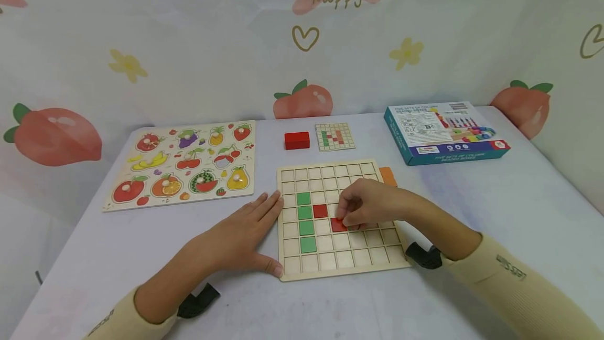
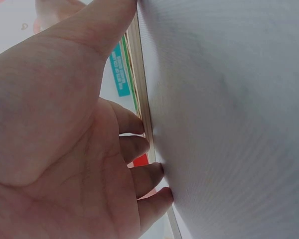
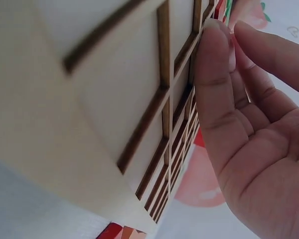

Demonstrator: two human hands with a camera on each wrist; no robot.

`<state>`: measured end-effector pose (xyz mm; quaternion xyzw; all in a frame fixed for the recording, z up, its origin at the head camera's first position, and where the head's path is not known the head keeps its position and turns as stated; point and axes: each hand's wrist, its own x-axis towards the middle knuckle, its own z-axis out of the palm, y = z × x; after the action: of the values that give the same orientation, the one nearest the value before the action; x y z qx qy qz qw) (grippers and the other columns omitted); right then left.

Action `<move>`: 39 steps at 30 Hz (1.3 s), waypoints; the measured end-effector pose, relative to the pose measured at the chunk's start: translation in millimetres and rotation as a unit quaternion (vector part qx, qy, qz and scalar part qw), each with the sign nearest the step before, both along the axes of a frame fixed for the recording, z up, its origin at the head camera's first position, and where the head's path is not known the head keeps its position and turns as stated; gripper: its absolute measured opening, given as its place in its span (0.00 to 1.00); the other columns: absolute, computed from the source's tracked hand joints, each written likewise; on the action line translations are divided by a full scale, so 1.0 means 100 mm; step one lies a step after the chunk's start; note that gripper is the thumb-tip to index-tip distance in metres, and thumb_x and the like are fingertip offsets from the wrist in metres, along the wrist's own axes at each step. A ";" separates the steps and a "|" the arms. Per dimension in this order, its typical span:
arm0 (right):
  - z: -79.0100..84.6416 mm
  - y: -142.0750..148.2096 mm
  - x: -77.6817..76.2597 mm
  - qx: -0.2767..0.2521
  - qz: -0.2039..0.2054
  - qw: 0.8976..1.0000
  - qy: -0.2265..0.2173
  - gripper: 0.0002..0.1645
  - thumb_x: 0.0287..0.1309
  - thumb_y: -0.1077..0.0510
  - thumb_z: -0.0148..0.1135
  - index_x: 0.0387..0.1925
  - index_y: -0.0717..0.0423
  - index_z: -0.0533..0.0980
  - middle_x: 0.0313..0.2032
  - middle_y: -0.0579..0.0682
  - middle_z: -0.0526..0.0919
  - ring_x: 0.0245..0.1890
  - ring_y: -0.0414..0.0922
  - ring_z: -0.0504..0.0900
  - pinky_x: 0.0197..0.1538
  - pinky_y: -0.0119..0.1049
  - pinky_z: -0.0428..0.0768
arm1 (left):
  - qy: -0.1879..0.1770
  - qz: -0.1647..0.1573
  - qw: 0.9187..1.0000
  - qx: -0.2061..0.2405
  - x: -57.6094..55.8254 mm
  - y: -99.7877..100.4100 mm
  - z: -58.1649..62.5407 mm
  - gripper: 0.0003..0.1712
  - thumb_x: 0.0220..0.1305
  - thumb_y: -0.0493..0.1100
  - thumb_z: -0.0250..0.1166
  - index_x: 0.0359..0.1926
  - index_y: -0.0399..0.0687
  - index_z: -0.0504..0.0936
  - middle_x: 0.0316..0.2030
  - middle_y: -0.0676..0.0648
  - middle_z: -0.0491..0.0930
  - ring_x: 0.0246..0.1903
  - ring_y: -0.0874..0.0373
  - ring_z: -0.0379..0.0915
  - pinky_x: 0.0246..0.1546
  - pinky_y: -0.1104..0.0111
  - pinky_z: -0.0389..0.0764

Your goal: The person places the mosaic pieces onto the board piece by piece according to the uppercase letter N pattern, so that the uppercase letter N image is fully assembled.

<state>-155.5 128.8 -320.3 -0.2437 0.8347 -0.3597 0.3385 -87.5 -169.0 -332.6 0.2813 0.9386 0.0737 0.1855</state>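
Note:
A wooden grid board (image 1: 358,257) lies on the table. My left hand (image 1: 236,235) rests flat at its left edge, fingers straight and thumb tip at the near corner. In the left wrist view, the fingertips of that hand (image 2: 65,149) touch the board's side. A column of several green square tiles (image 1: 306,227) sits in the grid, with a red tile (image 1: 320,211) in a cell to their right. My right hand (image 1: 373,202) pinches a second red tile (image 1: 337,225) between thumb and index finger, low over a cell diagonally nearer and to the right.
Behind the board are a stack of red pieces (image 1: 297,141) and a small pattern card (image 1: 350,140). Orange pieces (image 1: 388,176) lie by its right edge. A fruit peg puzzle (image 1: 222,159) is at the left, and a bead set box (image 1: 448,159) at the back right.

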 end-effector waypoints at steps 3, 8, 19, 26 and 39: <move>0.00 0.02 0.00 -0.014 0.007 1.000 -0.003 0.05 0.59 0.70 0.66 0.33 0.57 0.82 0.28 0.48 0.83 0.29 0.44 0.79 0.36 0.37 0.84 | 0.001 0.001 1.000 -0.001 0.00 0.00 0.00 0.75 0.43 0.83 0.63 0.80 0.45 0.45 0.79 0.45 0.40 0.77 0.46 0.34 0.73 0.52 0.51; 0.01 0.06 0.02 -0.023 0.010 1.000 0.002 0.05 0.59 0.69 0.66 0.34 0.57 0.83 0.29 0.48 0.82 0.30 0.44 0.78 0.37 0.37 0.83 | 0.000 0.001 1.000 -0.001 0.00 0.00 0.00 0.75 0.43 0.83 0.64 0.80 0.44 0.46 0.79 0.45 0.40 0.77 0.46 0.33 0.73 0.52 0.51; 0.06 0.45 -0.01 -0.016 -0.065 0.998 0.004 0.04 0.63 0.61 0.67 0.38 0.58 0.82 0.28 0.52 0.82 0.28 0.48 0.78 0.32 0.37 0.79 | -0.001 0.000 1.000 0.002 0.00 0.00 0.00 0.75 0.44 0.82 0.65 0.80 0.44 0.46 0.79 0.45 0.40 0.77 0.46 0.34 0.73 0.51 0.51; 0.09 0.78 -0.01 0.030 -0.102 0.994 0.020 0.10 0.64 0.56 0.68 0.41 0.58 0.81 0.28 0.50 0.81 0.30 0.47 0.78 0.34 0.38 0.81 | -0.003 0.002 1.000 0.002 0.00 0.01 -0.01 0.75 0.44 0.82 0.64 0.80 0.44 0.46 0.79 0.45 0.40 0.77 0.46 0.33 0.73 0.52 0.51; -0.01 1.01 -0.01 0.138 -0.134 0.980 0.058 0.21 0.53 0.46 0.76 0.36 0.55 0.78 0.26 0.48 0.76 0.28 0.46 0.75 0.30 0.37 0.76 | -0.003 0.001 1.000 -0.002 0.00 0.00 -0.02 0.75 0.44 0.83 0.63 0.80 0.45 0.44 0.79 0.46 0.39 0.77 0.47 0.32 0.73 0.52 0.50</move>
<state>-156.5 229.6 -321.3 -0.1007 0.9196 -0.2683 0.2686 -87.4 -168.6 -334.2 0.2795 0.9386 0.0727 0.1888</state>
